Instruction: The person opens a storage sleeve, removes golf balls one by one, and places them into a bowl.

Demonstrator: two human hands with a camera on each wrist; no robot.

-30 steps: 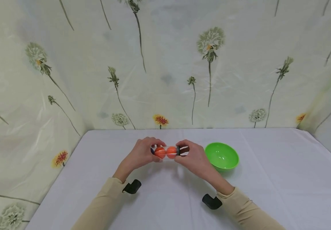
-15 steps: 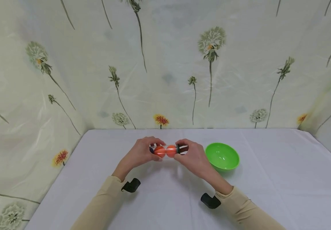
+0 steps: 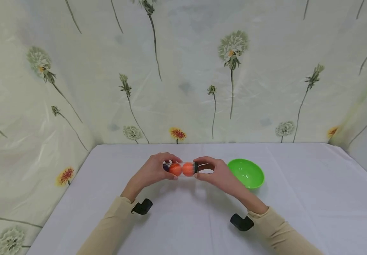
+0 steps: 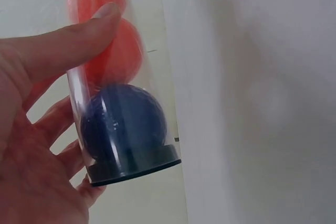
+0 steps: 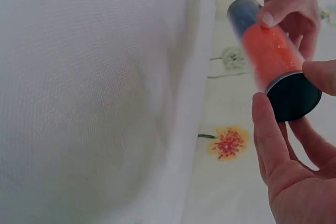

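A clear plastic tube [image 3: 182,169] lies level in the air above the table, held between both hands. Inside it are an orange ball [image 3: 188,169], another orange ball [image 4: 118,61] and a dark blue ball [image 4: 124,121]. My left hand [image 3: 151,171] grips the tube near its left end, thumb across the front and fingers behind. That end has a black base [image 4: 136,166]. At the other end, my right hand [image 3: 218,176] pinches the dark cap [image 5: 294,97] between thumb and fingers. The cap sits on the tube's end.
Beside the right hand, a green bowl [image 3: 246,173] stands on the table [image 3: 183,226], which has a white cloth. Behind the table hangs a flower-printed sheet [image 3: 183,71]. Black wrist-camera mounts [image 3: 142,206] stick out from both sleeves.
The tube and left hand have shifted slightly left. My right wrist has swung a little to the right, while its fingers stay on the cap. The bowl has stayed put.
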